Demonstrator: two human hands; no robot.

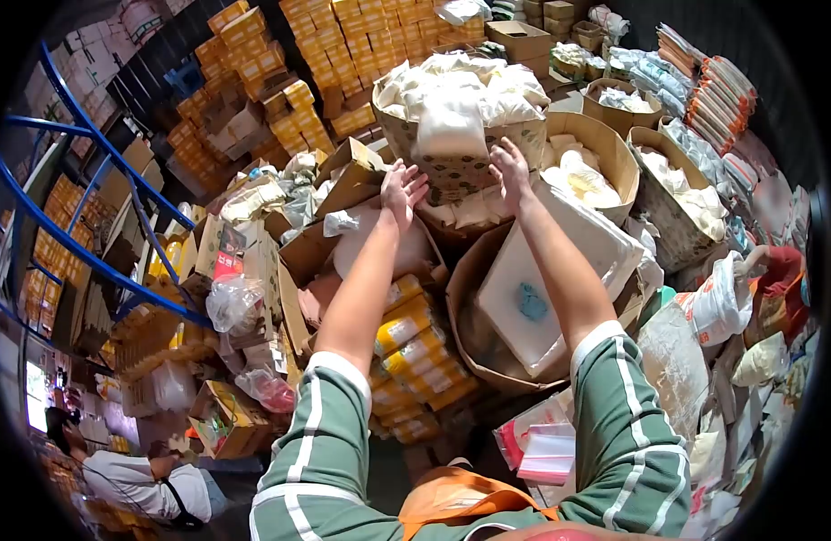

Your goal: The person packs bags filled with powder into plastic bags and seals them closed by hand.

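My left hand (pixel 403 191) reaches forward with its palm turned inward and its fingers apart. Opposite it, my right hand (pixel 509 169) is also open, fingers spread and nothing in its grasp. Just beyond the gap between them is a slightly blurred white plastic packet (pixel 452 128), overlapping the front rim of a large patterned carton (pixel 402 135). That carton is heaped with white soft packets (pixel 510 86). Below my right forearm, a white foam box (pixel 546 270) with a blue patch leans tilted in an open brown carton (pixel 470 311).
Yellow boxes (pixel 343 45) are stacked at the back, with more yellow packs (pixel 415 347) below my left arm. Open cartons (pixel 614 135) of packets stand right. A blue metal frame (pixel 100 234) rises at left; a person (pixel 145 482) is at lower left.
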